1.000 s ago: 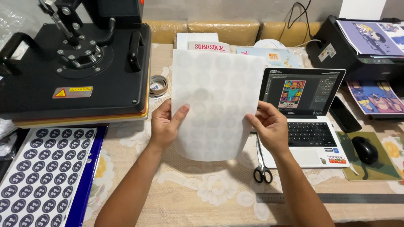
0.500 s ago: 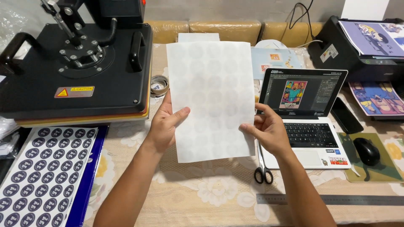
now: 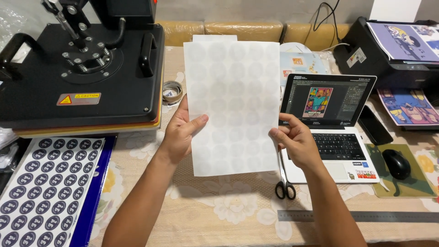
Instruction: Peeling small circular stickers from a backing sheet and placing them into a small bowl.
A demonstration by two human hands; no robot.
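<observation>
Above the beige floral tablecloth (image 3: 219,215), both hands hold a white translucent paper sheet with faint rows of circles (image 3: 231,105) upright, facing the camera. The left hand (image 3: 180,135) is clamped on the sheet's left edge, thumb across the front, fingers behind. The right hand (image 3: 295,144) pinches the right edge low down, fingers closed on the paper.

Landmark: the sheet.
- Left of it: a black heat press with closed platen (image 3: 82,68); below that, a printed sheet of dark round stickers (image 3: 45,187).
- Just left, beside the press: a roll of tape (image 3: 172,91).
- Right of it: an open silver laptop showing a colourful artwork (image 3: 327,123), a black mouse (image 3: 396,163) and a black printer (image 3: 393,50).
- Below right: black-handled scissors (image 3: 284,180) and a steel ruler (image 3: 356,216).

Judgement on progress: the sheet is lifted and under inspection; it appears uncut and is not on the press.
</observation>
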